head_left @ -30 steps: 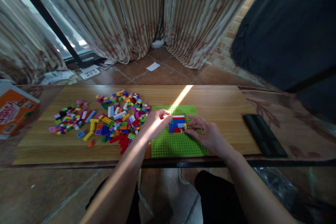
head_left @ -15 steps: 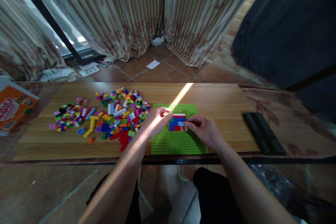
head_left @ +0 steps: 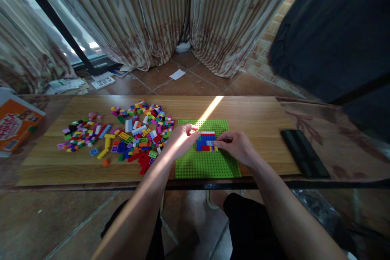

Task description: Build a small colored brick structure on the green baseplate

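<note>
A flat build of toy bricks (head_left: 204,143), mostly blue and red with a white row along its far edge, sits on the green baseplate (head_left: 207,167). From the left, my left hand (head_left: 182,140) has its thumb and fingers closed at the build's upper left corner. My right hand (head_left: 237,145) pinches at the build's right edge, where a pale toy brick (head_left: 210,143) shows by the fingertips. The fingers partly hide what lies between them.
Loose coloured bricks (head_left: 143,128) spread over the left half of the wooden board (head_left: 252,118). An orange and white box (head_left: 18,124) stands at the far left. On the right lies a long black case (head_left: 304,154). Striped curtains (head_left: 146,20) hang beyond the floor.
My right hand has shifted very slightly at the build's right edge, its fingers drawn a little closer together. My left hand stays at the upper left corner.
</note>
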Demonstrator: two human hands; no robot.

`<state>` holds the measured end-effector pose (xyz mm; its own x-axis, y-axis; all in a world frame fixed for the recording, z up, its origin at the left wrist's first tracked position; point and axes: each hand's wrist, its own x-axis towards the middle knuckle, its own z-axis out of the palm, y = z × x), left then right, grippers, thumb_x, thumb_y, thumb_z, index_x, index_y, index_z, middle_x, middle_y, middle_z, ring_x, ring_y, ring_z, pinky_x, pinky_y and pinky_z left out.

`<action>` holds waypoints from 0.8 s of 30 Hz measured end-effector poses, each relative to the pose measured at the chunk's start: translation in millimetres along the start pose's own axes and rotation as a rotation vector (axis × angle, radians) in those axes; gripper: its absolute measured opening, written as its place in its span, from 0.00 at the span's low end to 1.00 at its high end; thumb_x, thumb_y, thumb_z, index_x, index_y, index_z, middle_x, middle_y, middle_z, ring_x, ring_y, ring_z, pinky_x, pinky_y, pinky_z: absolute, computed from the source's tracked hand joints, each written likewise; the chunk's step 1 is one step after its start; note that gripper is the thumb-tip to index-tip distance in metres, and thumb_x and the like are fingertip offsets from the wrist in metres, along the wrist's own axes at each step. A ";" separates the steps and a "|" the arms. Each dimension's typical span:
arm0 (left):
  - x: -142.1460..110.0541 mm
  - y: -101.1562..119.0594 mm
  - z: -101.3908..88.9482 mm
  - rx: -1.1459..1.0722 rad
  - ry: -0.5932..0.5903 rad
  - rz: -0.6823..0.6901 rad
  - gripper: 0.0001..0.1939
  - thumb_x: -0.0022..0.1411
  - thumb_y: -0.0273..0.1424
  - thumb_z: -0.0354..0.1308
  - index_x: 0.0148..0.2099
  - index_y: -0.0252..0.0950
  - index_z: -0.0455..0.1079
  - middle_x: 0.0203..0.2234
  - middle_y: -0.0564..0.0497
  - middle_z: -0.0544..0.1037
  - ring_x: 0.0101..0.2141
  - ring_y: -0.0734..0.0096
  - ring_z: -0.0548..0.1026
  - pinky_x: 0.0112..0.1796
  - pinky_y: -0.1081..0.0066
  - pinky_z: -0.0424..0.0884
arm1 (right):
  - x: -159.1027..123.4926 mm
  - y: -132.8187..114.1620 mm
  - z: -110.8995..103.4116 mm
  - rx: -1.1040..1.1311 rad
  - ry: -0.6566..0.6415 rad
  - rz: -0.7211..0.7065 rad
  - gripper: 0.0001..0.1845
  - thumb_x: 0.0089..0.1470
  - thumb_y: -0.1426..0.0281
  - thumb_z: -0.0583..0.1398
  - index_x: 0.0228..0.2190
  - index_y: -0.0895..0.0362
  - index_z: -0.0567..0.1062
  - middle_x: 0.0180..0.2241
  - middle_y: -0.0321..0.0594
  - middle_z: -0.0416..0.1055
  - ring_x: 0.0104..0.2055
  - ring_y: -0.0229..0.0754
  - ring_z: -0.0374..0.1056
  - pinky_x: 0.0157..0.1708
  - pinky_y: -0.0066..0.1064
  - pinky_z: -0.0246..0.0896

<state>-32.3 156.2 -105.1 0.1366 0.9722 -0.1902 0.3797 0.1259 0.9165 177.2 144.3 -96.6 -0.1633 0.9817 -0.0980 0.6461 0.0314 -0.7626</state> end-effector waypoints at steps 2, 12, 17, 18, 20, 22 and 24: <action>-0.3 0.4 0.5 0.021 0.006 -0.002 0.18 0.55 0.38 0.57 0.45 0.35 0.74 0.29 0.48 0.79 0.28 0.70 0.75 0.29 0.72 0.69 | 1.8 1.9 -0.1 -0.011 -0.013 0.007 0.14 0.47 0.59 0.64 0.23 0.57 0.78 0.19 0.36 0.72 0.21 0.36 0.63 0.20 0.27 0.52; 0.8 -5.5 2.8 0.025 0.032 0.004 0.18 0.54 0.39 0.59 0.45 0.35 0.74 0.27 0.51 0.78 0.28 0.69 0.75 0.29 0.73 0.69 | 1.8 -1.8 -4.4 -0.105 -0.070 -0.021 0.17 0.49 0.57 0.62 0.22 0.57 0.78 0.17 0.34 0.69 0.20 0.35 0.60 0.19 0.26 0.50; -1.4 -1.0 -1.1 -0.003 0.034 0.053 0.15 0.55 0.38 0.58 0.42 0.35 0.74 0.27 0.50 0.78 0.28 0.70 0.75 0.29 0.73 0.68 | 2.2 6.1 -7.4 -0.013 -0.109 -0.006 0.18 0.49 0.55 0.61 0.22 0.57 0.77 0.18 0.35 0.69 0.20 0.35 0.61 0.20 0.27 0.52; -2.1 1.7 -3.9 -0.011 0.038 0.059 0.14 0.55 0.38 0.58 0.40 0.35 0.74 0.27 0.50 0.78 0.28 0.71 0.74 0.29 0.73 0.68 | 3.1 8.2 -7.6 0.042 -0.093 0.010 0.20 0.50 0.54 0.60 0.21 0.58 0.76 0.18 0.35 0.69 0.20 0.35 0.62 0.20 0.27 0.53; -3.5 7.8 -12.2 -0.054 0.068 0.056 0.13 0.55 0.37 0.59 0.40 0.34 0.74 0.25 0.50 0.77 0.26 0.72 0.73 0.28 0.73 0.67 | 5.8 10.2 -6.7 0.153 -0.008 0.034 0.22 0.53 0.54 0.58 0.19 0.58 0.73 0.18 0.36 0.68 0.20 0.35 0.62 0.21 0.27 0.55; -5.0 13.3 -23.8 -0.143 0.142 0.045 0.13 0.54 0.34 0.59 0.41 0.33 0.74 0.24 0.51 0.76 0.25 0.73 0.73 0.27 0.73 0.67 | 9.0 7.4 -4.2 0.229 0.109 0.024 0.21 0.54 0.55 0.57 0.18 0.57 0.71 0.17 0.35 0.67 0.20 0.34 0.61 0.21 0.27 0.55; -7.0 16.8 -37.8 -0.252 0.243 0.045 0.13 0.54 0.33 0.60 0.41 0.32 0.73 0.23 0.51 0.75 0.25 0.75 0.72 0.28 0.74 0.67 | 10.9 -1.4 0.2 0.253 0.187 -0.028 0.19 0.54 0.57 0.57 0.19 0.57 0.71 0.17 0.35 0.67 0.21 0.34 0.61 0.22 0.27 0.56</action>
<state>-61.4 158.9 -75.1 -0.0850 0.9927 -0.0858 0.1360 0.0969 0.9860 174.3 154.9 -96.7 -0.0233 0.9994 0.0266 0.4336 0.0341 -0.9005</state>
